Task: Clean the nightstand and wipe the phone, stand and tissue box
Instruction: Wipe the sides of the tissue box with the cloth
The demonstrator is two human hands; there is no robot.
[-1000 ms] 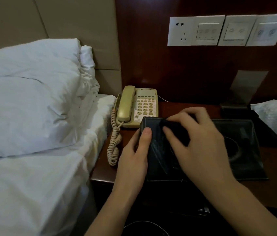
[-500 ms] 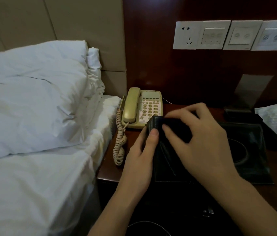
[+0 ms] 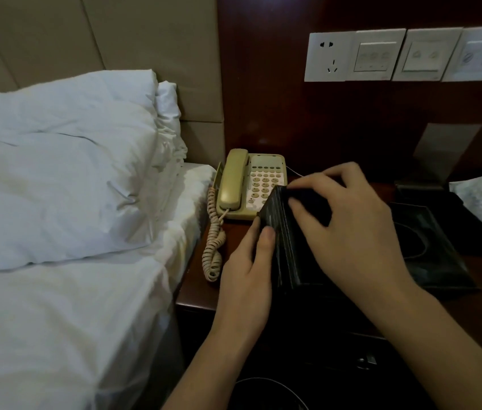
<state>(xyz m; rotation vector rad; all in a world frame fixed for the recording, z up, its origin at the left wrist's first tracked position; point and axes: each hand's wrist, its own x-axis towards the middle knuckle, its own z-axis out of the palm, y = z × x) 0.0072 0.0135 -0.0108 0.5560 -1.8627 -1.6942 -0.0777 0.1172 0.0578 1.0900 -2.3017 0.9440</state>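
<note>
Black leather tissue box point(image 3: 285, 247) stands tilted at the table's point(image 3: 195, 279) front left corner, in front of the cream phone point(image 3: 251, 184). Left hand point(image 3: 248, 279) grips its left side; right hand point(image 3: 349, 223) holds a dark cloth point(image 3: 310, 199) curled against its top.

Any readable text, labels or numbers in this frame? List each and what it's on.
None readable.
Phone keypad: key markings blurred.
Handset: small print along its edge, too small to read.
Wall switch plates: icons only, blurred.
Dark tissue box: no text visible.
</note>
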